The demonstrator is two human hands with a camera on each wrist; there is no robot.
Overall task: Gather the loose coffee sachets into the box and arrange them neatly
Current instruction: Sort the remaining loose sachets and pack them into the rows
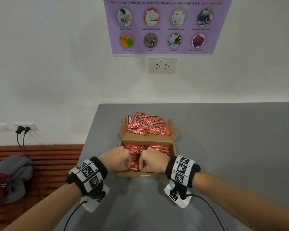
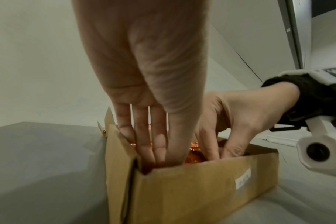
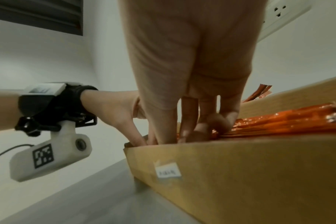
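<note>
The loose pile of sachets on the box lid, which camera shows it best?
The head view: the loose pile of sachets lies in full sight on the open lid. The right wrist view catches only a few ends past the box wall; the left wrist view shows none.

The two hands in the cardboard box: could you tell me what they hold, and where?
Both the left hand and right hand press fingertips on red coffee sachets; a grip cannot be told.

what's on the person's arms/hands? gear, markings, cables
Bare forearms, no sleeves or gloves. Left hand and right hand each have a black fabric wristband carrying white square-code tags, a white tagged camera housing beneath, and a thin black cable.
</note>
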